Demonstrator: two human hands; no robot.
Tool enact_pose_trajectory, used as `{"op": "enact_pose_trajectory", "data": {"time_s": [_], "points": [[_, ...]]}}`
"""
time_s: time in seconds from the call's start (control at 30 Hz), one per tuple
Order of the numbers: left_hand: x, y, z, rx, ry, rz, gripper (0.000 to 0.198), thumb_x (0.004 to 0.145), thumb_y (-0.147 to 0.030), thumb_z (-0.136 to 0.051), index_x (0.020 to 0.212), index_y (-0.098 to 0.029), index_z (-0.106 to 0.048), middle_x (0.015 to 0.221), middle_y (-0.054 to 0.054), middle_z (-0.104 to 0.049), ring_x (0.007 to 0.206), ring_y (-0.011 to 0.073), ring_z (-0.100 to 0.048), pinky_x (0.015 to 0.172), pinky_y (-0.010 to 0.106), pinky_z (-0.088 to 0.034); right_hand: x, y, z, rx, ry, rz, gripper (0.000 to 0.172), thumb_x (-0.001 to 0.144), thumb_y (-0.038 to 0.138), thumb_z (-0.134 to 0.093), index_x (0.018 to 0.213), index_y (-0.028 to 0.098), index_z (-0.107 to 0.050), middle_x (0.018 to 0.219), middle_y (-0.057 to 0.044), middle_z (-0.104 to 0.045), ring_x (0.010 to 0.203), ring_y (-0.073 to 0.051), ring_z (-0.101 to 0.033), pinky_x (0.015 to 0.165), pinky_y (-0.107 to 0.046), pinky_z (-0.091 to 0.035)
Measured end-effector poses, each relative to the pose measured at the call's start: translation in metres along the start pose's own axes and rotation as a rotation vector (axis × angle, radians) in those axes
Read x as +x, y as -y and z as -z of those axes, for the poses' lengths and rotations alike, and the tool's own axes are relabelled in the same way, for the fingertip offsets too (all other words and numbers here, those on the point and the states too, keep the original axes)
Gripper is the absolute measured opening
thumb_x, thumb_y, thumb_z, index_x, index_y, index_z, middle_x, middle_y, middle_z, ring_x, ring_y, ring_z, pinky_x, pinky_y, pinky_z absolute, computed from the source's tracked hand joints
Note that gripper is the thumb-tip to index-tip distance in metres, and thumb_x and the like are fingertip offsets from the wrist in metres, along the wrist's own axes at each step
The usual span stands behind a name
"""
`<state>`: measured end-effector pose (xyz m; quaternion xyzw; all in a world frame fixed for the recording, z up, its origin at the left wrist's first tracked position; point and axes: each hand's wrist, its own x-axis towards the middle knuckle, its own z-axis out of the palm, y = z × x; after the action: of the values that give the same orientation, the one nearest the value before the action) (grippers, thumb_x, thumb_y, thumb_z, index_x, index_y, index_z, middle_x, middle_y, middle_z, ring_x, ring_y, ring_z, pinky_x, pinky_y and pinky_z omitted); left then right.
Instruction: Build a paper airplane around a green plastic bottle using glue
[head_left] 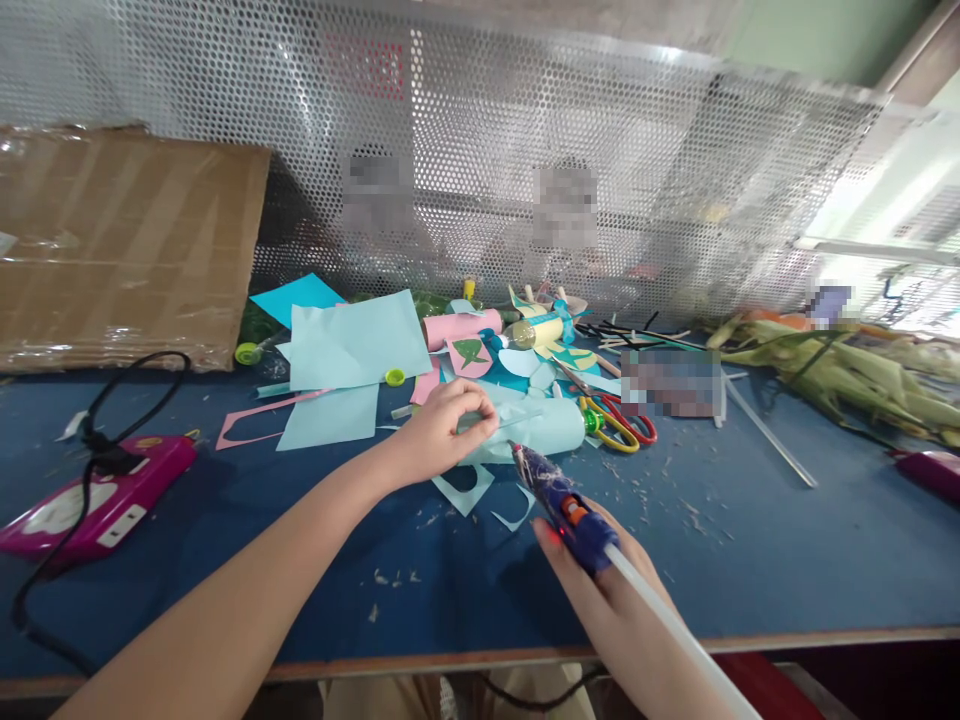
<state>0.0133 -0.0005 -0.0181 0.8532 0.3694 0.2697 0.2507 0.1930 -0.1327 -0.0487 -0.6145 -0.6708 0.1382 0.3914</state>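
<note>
My left hand (442,430) is closed on a light blue paper roll (544,425) lying on the blue table (750,540), pinching its left end. My right hand (607,590) grips a blue glue gun (562,505) with a white glue stick out of its back. The gun's nozzle touches the roll's near edge. Small light blue paper offcuts (465,490) lie just below the roll.
Light blue paper sheets (352,345), a pink roll (461,328), yellow-and-red scissors (622,425) and scraps crowd the table's middle. A magenta power strip (97,500) with black cable sits left, cardboard (120,245) behind it. Corn husks (847,375) lie right. Perforated metal screen (525,150) at back.
</note>
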Motion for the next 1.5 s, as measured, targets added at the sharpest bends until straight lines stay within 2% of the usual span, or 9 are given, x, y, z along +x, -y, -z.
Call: {"op": "enact_pose_trajectory", "data": {"time_s": [0.23, 0.37, 0.6, 0.73, 0.97, 1.1, 1.27, 1.43, 1.5], "points": [[0.0, -0.005, 0.003, 0.0, 0.023, 0.017, 0.017, 0.089, -0.032, -0.045, 0.083, -0.021, -0.056, 0.103, 0.006, -0.052, 0.103, 0.0221, -0.047, 0.09, 0.04, -0.043, 0.001, -0.009, 0.006, -0.033, -0.035, -0.015, 0.028, 0.087, 0.043, -0.049, 0.073, 0.021, -0.058, 0.065, -0.002, -0.063, 0.056, -0.017, -0.061, 0.048, -0.022, -0.046], [0.0, -0.004, 0.003, 0.008, 0.023, 0.023, 0.018, 0.089, -0.033, -0.046, 0.082, -0.021, -0.057, 0.104, 0.007, -0.052, 0.102, 0.0226, -0.047, 0.086, 0.038, -0.045, 0.002, -0.007, 0.006, -0.044, -0.038, 0.018, 0.027, 0.087, 0.042, -0.049, 0.076, 0.02, -0.06, 0.071, -0.004, -0.065, 0.063, -0.018, -0.064, 0.052, -0.023, -0.048], [0.0, -0.004, 0.002, 0.001, 0.011, 0.014, 0.018, 0.088, -0.034, -0.046, 0.081, -0.021, -0.055, 0.104, 0.007, -0.053, 0.103, 0.0229, -0.048, 0.086, 0.038, -0.045, -0.001, 0.007, -0.005, 0.01, 0.068, 0.02, 0.029, 0.089, 0.043, -0.046, 0.078, 0.02, -0.06, 0.074, -0.005, -0.064, 0.071, -0.019, -0.064, 0.063, -0.025, -0.052], [-0.001, -0.008, 0.005, 0.01, 0.029, 0.037, 0.018, 0.088, -0.035, -0.045, 0.08, -0.021, -0.055, 0.106, 0.007, -0.052, 0.103, 0.0231, -0.048, 0.085, 0.037, -0.046, 0.001, 0.011, -0.008, 0.037, 0.09, 0.014, 0.029, 0.09, 0.04, -0.044, 0.072, 0.02, -0.056, 0.071, -0.004, -0.06, 0.065, -0.018, -0.061, 0.059, -0.026, -0.051], [0.0, -0.006, 0.003, 0.017, 0.018, 0.023, 0.019, 0.088, -0.036, -0.045, 0.082, -0.022, -0.056, 0.105, 0.007, -0.053, 0.103, 0.0231, -0.048, 0.085, 0.038, -0.046, 0.004, 0.006, -0.002, 0.006, 0.056, 0.007, 0.032, 0.09, 0.044, -0.045, 0.075, 0.02, -0.059, 0.071, -0.005, -0.063, 0.066, -0.019, -0.062, 0.06, -0.027, -0.05], [0.0, -0.002, 0.002, 0.014, 0.011, 0.01, 0.021, 0.088, -0.038, -0.044, 0.082, -0.022, -0.056, 0.105, 0.007, -0.052, 0.103, 0.0234, -0.048, 0.085, 0.038, -0.046, 0.001, 0.0, 0.001, -0.005, -0.015, -0.038, 0.034, 0.088, 0.048, -0.046, 0.074, 0.021, -0.06, 0.071, -0.005, -0.064, 0.071, -0.021, -0.064, 0.064, -0.028, -0.051], [-0.001, 0.002, 0.001, -0.006, 0.0, -0.007, 0.023, 0.089, -0.039, -0.044, 0.081, -0.022, -0.056, 0.105, 0.006, -0.052, 0.1, 0.0222, -0.049, 0.085, 0.037, -0.045, 0.001, -0.01, 0.005, -0.03, -0.033, -0.055, 0.031, 0.086, 0.047, -0.049, 0.075, 0.021, -0.06, 0.067, -0.004, -0.064, 0.06, -0.02, -0.062, 0.054, -0.026, -0.048], [-0.001, 0.002, 0.001, -0.027, 0.014, -0.002, 0.023, 0.09, -0.04, -0.044, 0.081, -0.022, -0.055, 0.105, 0.006, -0.051, 0.1, 0.022, -0.049, 0.082, 0.035, -0.047, 0.002, -0.015, 0.011, -0.083, -0.072, -0.048, 0.036, 0.085, 0.049, -0.048, 0.063, 0.022, -0.055, 0.05, 0.001, -0.052, 0.044, -0.016, -0.049, 0.043, -0.025, -0.041], [0.0, 0.002, 0.001, -0.027, 0.012, -0.004, 0.023, 0.09, -0.04, -0.044, 0.081, -0.022, -0.055, 0.105, 0.006, -0.051, 0.1, 0.0222, -0.048, 0.083, 0.036, -0.047, 0.002, -0.016, 0.012, -0.085, -0.082, -0.06, 0.037, 0.086, 0.051, -0.046, 0.065, 0.022, -0.056, 0.051, 0.001, -0.052, 0.044, -0.016, -0.049, 0.043, -0.025, -0.041]]}}
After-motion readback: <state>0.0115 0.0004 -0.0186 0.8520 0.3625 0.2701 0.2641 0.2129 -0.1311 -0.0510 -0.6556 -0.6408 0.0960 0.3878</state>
